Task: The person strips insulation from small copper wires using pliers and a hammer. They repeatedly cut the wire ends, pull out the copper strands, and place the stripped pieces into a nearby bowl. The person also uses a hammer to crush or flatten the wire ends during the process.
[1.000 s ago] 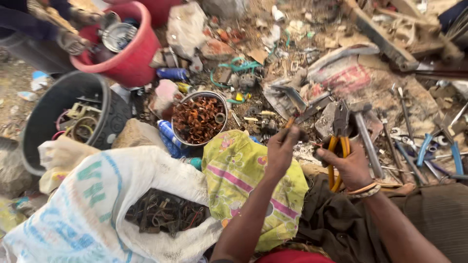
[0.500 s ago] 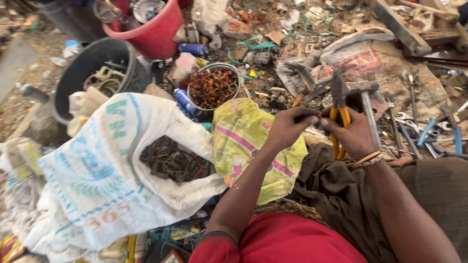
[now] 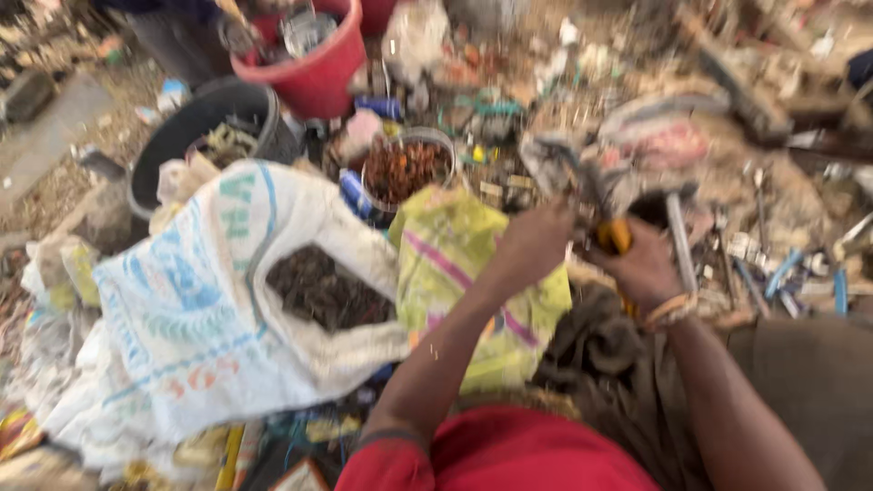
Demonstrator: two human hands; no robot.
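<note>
The picture is smeared by motion, so fine detail is lost. The right hand (image 3: pixel 641 264) is wrapped around a pair of yellow-handled pliers (image 3: pixel 616 238), its fingers curled tight about the grips, and a band of pale bracelets (image 3: pixel 673 311) sits on that wrist. The left hand (image 3: pixel 535 244) is just beside it, raised over the clutter with its fingers bunched toward the head of the pliers; whether they pinch something small there cannot be told through the blur. Both hands hover above a dark brown cloth (image 3: pixel 596 350) on the person's lap, next to a yellow-green sack with pink stripes (image 3: pixel 459 264). To the left lies a white woven sack with blue print (image 3: pixel 182 318), its mouth open on a heap of dark scrap pieces (image 3: pixel 323 291). Beyond the striped sack stands a round metal bowl (image 3: pixel 405 168) filled with reddish-brown bits (possibly wire, too blurred to be sure). Farther back are a black tub (image 3: pixel 182 136) and a red bucket (image 3: pixel 318 73), each holding odd metal parts. A metal rod (image 3: pixel 680 241) lies just right of the right hand, and bluish tools (image 3: pixel 784 273) lie on the littered ground well to the right.
</note>
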